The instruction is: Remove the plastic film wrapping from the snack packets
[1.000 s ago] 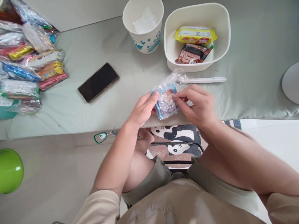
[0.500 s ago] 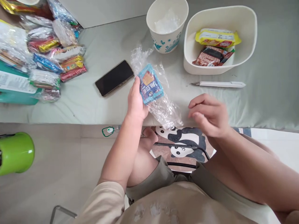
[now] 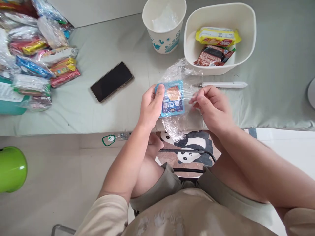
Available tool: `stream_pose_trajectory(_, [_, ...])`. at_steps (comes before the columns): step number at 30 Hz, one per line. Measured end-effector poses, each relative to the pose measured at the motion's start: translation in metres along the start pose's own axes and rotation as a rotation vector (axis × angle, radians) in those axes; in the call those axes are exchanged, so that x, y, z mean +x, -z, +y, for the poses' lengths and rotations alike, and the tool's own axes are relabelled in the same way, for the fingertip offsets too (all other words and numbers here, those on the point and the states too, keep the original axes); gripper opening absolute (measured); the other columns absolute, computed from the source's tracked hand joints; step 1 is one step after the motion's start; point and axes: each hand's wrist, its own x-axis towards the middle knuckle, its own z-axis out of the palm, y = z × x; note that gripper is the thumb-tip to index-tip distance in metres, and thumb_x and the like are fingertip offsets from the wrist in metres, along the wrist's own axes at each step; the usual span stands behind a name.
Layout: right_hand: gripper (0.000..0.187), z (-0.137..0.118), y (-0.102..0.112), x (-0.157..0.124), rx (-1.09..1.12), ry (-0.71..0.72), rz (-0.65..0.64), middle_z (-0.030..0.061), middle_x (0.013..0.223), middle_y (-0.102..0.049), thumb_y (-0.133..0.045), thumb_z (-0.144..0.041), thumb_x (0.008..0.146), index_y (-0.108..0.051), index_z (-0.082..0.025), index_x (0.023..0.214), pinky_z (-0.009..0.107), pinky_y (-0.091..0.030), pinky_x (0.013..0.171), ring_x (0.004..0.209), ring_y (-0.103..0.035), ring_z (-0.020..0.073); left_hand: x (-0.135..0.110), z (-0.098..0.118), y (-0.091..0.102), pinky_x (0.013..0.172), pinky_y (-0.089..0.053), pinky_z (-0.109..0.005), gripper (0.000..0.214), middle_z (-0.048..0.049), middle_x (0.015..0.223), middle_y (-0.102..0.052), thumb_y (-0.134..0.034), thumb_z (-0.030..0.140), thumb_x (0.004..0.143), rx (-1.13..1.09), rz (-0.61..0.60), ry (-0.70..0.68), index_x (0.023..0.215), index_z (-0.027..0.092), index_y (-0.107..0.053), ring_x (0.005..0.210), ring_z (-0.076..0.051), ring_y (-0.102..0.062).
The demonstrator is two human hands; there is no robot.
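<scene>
My left hand [image 3: 153,104] grips a small blue snack packet [image 3: 175,106] by its left edge, thumb on top. Clear plastic wrap [image 3: 173,128] lies around the packet and hangs out above and below it. To the right, my right hand [image 3: 213,106] pinches some of that film between thumb and fingers. The film is stretched in taut lines from the packet's face to those fingertips. A white pen-like cutter [image 3: 225,85] lies just beyond the right hand, its tip partly behind the film.
A black phone [image 3: 112,81] lies left of my hands. Behind stand a paper cup [image 3: 164,42] with crumpled clear plastic inside and a cream bin [image 3: 221,69] holding snack packs. Wrapped snacks [image 3: 45,64] pile up at left. A green bucket [image 3: 13,168] stands on the floor.
My right hand has moved left and taken hold of the plastic film, pulling it taut. The packet in my left hand has turned more upright and shifted right.
</scene>
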Motion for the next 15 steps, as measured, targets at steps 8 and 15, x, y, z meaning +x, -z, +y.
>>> stream_pose_trajectory(8, [0.041, -0.008, -0.010, -0.008, 0.102, 0.067, -0.093, 0.0046, 0.106, -0.072, -0.058, -0.066, 0.097, -0.048, -0.028, 0.088, 0.045, -0.062, 0.092, 0.110, -0.072, 0.0243, -0.009, 0.002, -0.008, 0.080, -0.054, -0.032, 0.051, -0.0062, 0.108, -0.063, -0.055, 0.075, 0.094, 0.368, 0.169, -0.235, 0.109, 0.026, -0.053, 0.097, -0.018, -0.066])
stream_pose_trajectory(15, [0.030, -0.014, -0.013, -0.003, 0.155, 0.180, -0.290, 0.0050, 0.123, -0.069, -0.060, -0.053, 0.100, -0.060, -0.026, 0.086, 0.052, -0.040, 0.127, 0.156, -0.041, 0.0274, -0.039, 0.040, -0.008, 0.081, -0.057, -0.034, 0.039, -0.0046, 0.107, -0.070, -0.084, 0.039, 0.077, 0.572, -0.162, -0.260, 0.105, 0.024, -0.061, 0.098, -0.021, -0.068])
